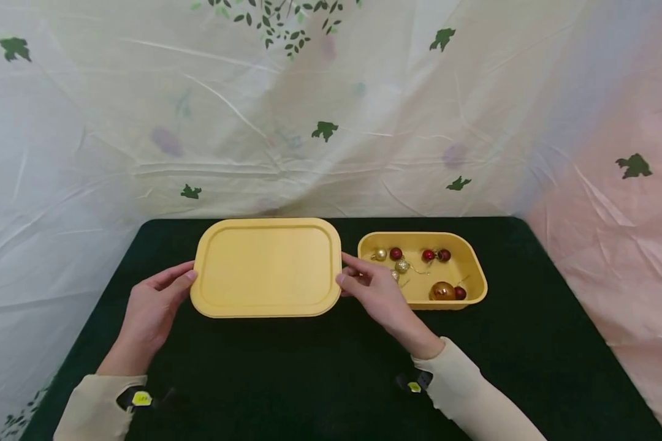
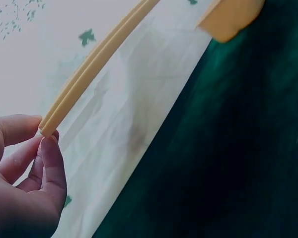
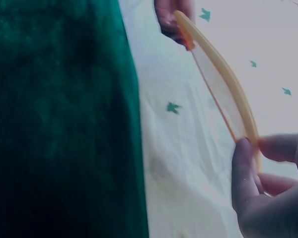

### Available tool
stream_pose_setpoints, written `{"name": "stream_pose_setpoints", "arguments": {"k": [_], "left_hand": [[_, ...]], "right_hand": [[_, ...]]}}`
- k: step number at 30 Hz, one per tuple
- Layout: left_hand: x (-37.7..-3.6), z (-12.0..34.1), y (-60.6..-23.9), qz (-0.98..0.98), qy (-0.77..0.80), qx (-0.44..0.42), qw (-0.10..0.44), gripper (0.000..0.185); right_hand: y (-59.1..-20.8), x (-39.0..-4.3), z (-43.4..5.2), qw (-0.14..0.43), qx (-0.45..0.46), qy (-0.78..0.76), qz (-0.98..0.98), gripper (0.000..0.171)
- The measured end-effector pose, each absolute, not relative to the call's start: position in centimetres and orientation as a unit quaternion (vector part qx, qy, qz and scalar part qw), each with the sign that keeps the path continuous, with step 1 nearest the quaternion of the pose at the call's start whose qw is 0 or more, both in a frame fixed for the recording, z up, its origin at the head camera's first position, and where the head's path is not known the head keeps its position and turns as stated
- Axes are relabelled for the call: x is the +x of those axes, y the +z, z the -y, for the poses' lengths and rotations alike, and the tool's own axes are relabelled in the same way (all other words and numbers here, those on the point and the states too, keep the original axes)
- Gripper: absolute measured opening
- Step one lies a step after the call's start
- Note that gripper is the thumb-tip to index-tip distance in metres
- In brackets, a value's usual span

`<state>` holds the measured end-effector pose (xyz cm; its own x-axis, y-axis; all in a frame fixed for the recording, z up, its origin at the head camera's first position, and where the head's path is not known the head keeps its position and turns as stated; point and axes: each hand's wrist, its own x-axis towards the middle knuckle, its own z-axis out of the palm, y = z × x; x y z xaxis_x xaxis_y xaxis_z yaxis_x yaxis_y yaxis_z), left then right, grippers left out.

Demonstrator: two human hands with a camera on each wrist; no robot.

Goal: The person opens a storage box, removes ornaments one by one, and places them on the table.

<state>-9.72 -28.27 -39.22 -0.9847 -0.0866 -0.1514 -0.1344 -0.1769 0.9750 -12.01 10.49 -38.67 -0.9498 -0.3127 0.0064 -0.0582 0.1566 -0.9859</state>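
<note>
A person sits at a dark green table (image 1: 309,380) and holds a flat yellow lid (image 1: 266,267) by its two short edges, lifted a little off the cloth. The left hand (image 1: 153,306) pinches the lid's left edge between thumb and curled fingertips; the right hand (image 1: 376,293) pinches the right edge the same way — the wrist views show the rim caught between thumb and fingers on each side.

Just to the right of the lid stands an open yellow tub (image 1: 477,269), the same colour and about the same outline. Inside it lie small round ornaments: red baubles (image 1: 395,253) toward the back, a gold glitter ball (image 1: 401,266) near the middle, and a larger copper ball (image 1: 442,291) at the front. Some trail thin hanging loops.

The step in hand looks like carrying the lid — it is clear of the tub, not on it. Fitting it would call for shifting it right, lining up the corners over the tub's rim, and pressing down evenly.
</note>
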Motion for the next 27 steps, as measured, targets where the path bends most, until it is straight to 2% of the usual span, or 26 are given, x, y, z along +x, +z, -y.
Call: {"name": "stream_pose_setpoints", "arguments": {"k": [5, 15, 23, 27], "left_hand": [[-10.3, 30.3, -39.3, -0.657, 0.744, -0.122, 0.007, 0.031], [-11.1, 32.6, -40.3, -0.724, 0.674, -0.147, 0.005, 0.041], [-12.0, 33.7, -41.5, -0.82, 0.55, -0.161, 0.0, 0.062], [-12.3, 34.0, -41.9, -0.841, 0.515, -0.167, 0.016, 0.065]], "right_hand": [[-39.5, -12.2, -7.8, 0.071, -0.123, -0.636, -0.759, 0.047], [-41.4, -13.4, -4.8, 0.059, -0.146, -0.537, -0.829, 0.045], [-42.5, -14.4, -3.3, 0.083, -0.137, -0.52, -0.839, 0.046], [-42.9, -15.0, -2.8, 0.097, -0.117, -0.532, -0.833, 0.044]]}}
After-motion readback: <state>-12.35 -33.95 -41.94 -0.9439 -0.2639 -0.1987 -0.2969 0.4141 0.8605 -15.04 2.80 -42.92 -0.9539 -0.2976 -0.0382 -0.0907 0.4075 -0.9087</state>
